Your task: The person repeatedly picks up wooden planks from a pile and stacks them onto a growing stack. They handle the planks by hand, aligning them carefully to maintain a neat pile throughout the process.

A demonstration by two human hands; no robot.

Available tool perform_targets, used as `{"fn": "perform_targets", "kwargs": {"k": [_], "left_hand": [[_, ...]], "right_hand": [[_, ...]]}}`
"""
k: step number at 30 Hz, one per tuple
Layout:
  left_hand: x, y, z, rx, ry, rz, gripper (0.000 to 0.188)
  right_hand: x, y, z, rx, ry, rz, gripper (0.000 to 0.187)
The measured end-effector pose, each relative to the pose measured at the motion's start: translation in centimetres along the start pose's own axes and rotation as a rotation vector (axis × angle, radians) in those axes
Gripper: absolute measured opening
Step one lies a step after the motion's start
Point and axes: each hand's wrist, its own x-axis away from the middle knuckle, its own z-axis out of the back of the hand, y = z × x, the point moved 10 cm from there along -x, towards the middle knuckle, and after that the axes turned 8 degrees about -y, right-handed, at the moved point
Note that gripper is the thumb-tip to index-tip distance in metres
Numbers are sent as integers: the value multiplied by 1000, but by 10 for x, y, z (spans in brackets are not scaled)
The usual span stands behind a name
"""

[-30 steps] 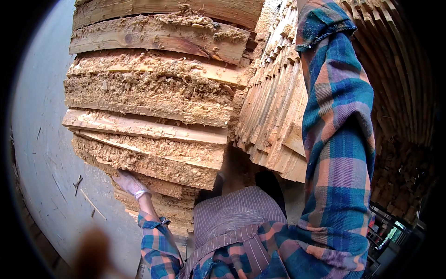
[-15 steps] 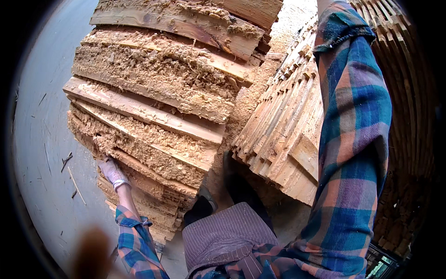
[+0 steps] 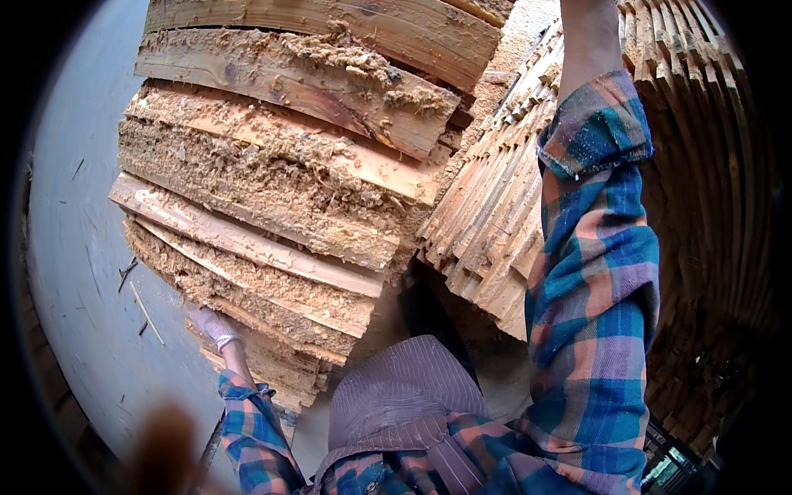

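My left hand (image 3: pixel 213 325), in a pale glove, is against the left end of a stack of rough wooden boards (image 3: pixel 256 183). Its fingers are hidden at the board ends, so how they are bent does not show. Sawdust and wood chips lie thick on several of these boards. My right arm, in a rolled plaid sleeve (image 3: pixel 592 297), stretches far forward along the right side. Its bare forearm leaves the picture at the top edge, and the right hand is out of view.
A second pile of thin, tightly packed boards (image 3: pixel 495 239) stands on the right, close to my legs. More long strips (image 3: pixel 701 124) rise at the far right. Grey floor (image 3: pixel 78 247) with wood splinters runs along the left. A brown blur (image 3: pixel 165 445) covers part of the lower left.
The board stack now sits lower in the picture, with more of its far boards showing. My right forearm shows more bare skin at the top. The left hand stays at the same board ends.
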Motion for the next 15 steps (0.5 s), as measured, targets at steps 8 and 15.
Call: {"fn": "perform_targets", "kwargs": {"k": [8,15], "left_hand": [[-6,15,-42,131,173,343,40],[10,12,26,-103,279,227,42]], "right_hand": [[-32,-24,-11,-4,36,50,26],[-93,-47,-21,-139,55,84,25]]}}
